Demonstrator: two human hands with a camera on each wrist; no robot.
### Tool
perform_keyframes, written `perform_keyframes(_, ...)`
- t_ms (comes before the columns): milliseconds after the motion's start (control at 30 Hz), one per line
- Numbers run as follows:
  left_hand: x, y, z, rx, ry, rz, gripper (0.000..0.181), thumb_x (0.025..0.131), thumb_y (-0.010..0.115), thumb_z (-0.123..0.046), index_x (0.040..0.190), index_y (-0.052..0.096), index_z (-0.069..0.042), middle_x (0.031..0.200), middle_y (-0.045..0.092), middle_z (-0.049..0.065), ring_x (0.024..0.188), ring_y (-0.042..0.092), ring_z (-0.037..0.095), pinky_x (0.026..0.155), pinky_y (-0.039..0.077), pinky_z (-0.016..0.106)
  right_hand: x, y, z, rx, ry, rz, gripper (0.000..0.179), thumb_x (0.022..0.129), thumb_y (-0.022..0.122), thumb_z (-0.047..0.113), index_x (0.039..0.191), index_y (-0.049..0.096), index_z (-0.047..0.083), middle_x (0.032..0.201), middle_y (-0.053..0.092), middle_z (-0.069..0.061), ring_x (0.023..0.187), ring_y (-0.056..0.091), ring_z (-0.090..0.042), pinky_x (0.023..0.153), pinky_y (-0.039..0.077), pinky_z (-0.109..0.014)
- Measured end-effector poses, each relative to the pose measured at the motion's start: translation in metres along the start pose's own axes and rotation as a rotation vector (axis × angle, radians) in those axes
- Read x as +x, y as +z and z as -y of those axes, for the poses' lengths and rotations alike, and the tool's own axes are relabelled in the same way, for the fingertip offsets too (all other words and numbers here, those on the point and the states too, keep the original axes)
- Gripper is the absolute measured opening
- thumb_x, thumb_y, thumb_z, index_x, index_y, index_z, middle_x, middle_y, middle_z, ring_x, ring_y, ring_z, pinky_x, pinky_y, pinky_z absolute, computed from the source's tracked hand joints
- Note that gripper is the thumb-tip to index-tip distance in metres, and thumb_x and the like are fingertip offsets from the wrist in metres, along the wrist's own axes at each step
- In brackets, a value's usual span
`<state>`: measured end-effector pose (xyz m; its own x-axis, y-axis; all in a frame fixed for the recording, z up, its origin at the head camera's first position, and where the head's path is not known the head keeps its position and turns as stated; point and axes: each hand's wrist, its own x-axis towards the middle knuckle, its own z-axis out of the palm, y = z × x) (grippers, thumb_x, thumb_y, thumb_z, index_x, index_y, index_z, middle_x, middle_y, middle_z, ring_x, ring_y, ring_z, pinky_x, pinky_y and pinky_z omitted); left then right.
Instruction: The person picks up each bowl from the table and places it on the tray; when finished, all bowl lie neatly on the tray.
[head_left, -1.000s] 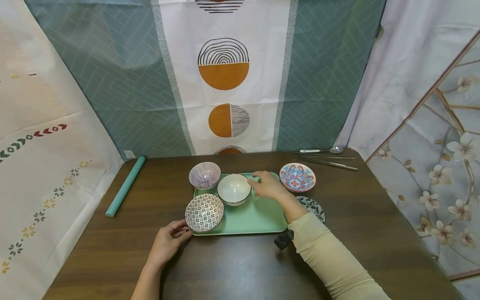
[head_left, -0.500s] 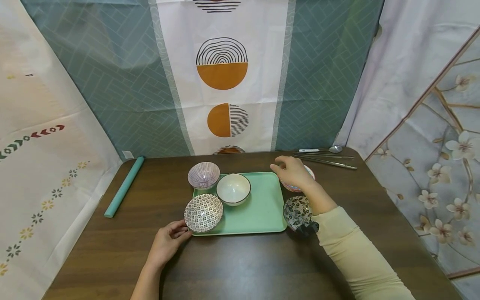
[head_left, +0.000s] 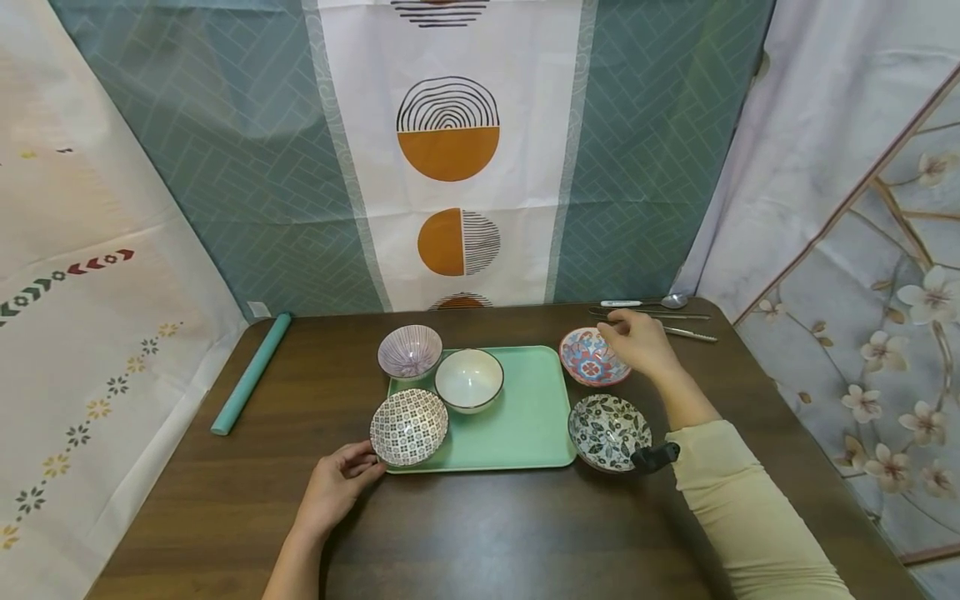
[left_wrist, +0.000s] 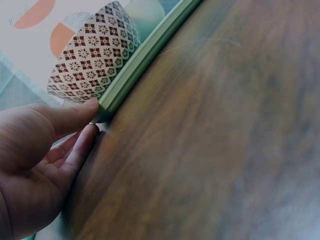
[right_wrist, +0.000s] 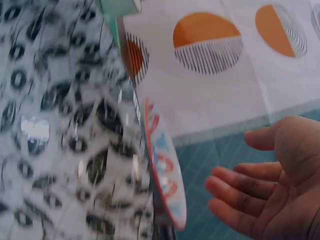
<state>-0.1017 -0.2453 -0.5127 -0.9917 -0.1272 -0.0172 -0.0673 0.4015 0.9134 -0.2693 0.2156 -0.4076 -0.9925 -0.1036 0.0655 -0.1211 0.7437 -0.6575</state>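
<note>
My left hand (head_left: 339, 482) pinches the front left corner of a green tray (head_left: 525, 437); in the left wrist view the thumb (left_wrist: 82, 114) lies at the tray's rim with a finger below it. Right by that corner a bowl with a small brown lattice pattern (head_left: 408, 427) stands on the tray. A white bowl with a dark rim (head_left: 468, 379) sits behind it, also on the tray. My right hand (head_left: 641, 343) is over the right side of a red and blue flowered bowl (head_left: 588, 360); in the right wrist view its relaxed fingers (right_wrist: 240, 192) hold nothing.
A purple-striped bowl (head_left: 409, 352) overlaps the tray's back left corner. Right of the tray stands a black-and-white leaf bowl (head_left: 609, 427). A spoon (head_left: 673, 301) and thin metal utensils (head_left: 690, 334) lie at the back right, a teal roll (head_left: 251, 375) at the left.
My right hand has moved away from the white bowl, to the right across the tray, to the red and blue bowl. The left hand has stayed at the tray corner.
</note>
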Motion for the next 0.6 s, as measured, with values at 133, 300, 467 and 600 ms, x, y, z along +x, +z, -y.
perform_keyframes(133,0.000,0.001,0.000,-0.001,-0.003,0.000,0.035,0.087,0.079,0.000,0.120,0.070,0.006,0.113,0.068,0.015,0.095,0.067,0.012,0.079,0.056,0.017,0.000,-0.005,-0.019,-0.005,-0.030,-0.061,0.050,0.105,0.054,0.035,0.137,0.057,-0.003,0.118,0.066,-0.028,0.107,0.062,-0.044,0.086,0.053,-0.056)
perform_keyframes(300,0.001,0.001,0.000,-0.005,-0.005,0.002,0.035,0.087,0.079,-0.001,0.120,0.070,0.005,0.114,0.068,0.014,0.096,0.067,0.012,0.080,0.056,0.017,-0.002,-0.008,-0.039,-0.025,-0.055,-0.134,0.045,0.104,0.056,0.030,0.131,0.061,-0.005,0.114,0.068,-0.029,0.104,0.064,-0.044,0.089,0.050,-0.058)
perform_keyframes(467,0.001,0.001,0.000,-0.005,-0.013,0.001,0.036,0.087,0.079,-0.001,0.121,0.070,0.005,0.115,0.068,0.014,0.096,0.067,0.012,0.079,0.056,0.017,-0.003,-0.006,-0.054,-0.053,-0.095,-0.154,0.039,0.102,0.060,0.023,0.124,0.064,-0.009,0.107,0.070,-0.029,0.099,0.067,-0.044,0.088,0.051,-0.058)
perform_keyframes(600,0.001,0.001,0.000,-0.002,-0.016,0.000,0.036,0.087,0.079,-0.001,0.122,0.070,0.005,0.115,0.068,0.014,0.096,0.067,0.013,0.079,0.056,0.017,-0.002,0.000,-0.066,-0.077,-0.102,-0.125,0.037,0.102,0.061,0.021,0.123,0.064,-0.009,0.106,0.071,-0.028,0.098,0.067,-0.043,0.087,0.052,-0.057)
